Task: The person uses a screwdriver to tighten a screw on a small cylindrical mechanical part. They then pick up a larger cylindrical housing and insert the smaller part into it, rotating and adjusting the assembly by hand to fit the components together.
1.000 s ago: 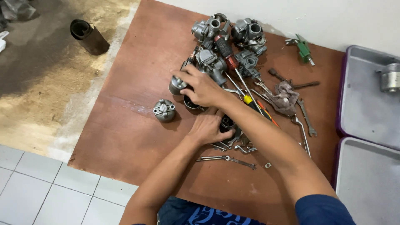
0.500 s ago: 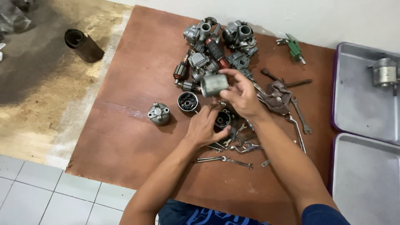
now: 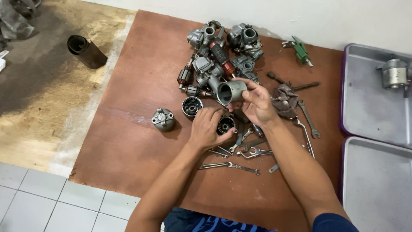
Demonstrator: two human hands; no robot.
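**Grey metal housing lifted over a cluttered board**

Head view: the right hand [image 3: 256, 103] grasps a grey cylindrical metal housing [image 3: 230, 91], held just above the brown board [image 3: 128, 141] with its open end facing left. The left hand [image 3: 207, 127] rests curled beside a dark round part [image 3: 225, 125] on the board and touches it; whether it truly grips is unclear. A steady hold looks best with fingers around the housing's outer wall, the open end kept in sight, and the left hand pinning the round part so it cannot roll. The housing's far side hides behind the fingers. Wrenches [image 3: 240, 148] lie partly under the forearms; a grey tray [image 3: 369, 107] is cut off at the right edge.
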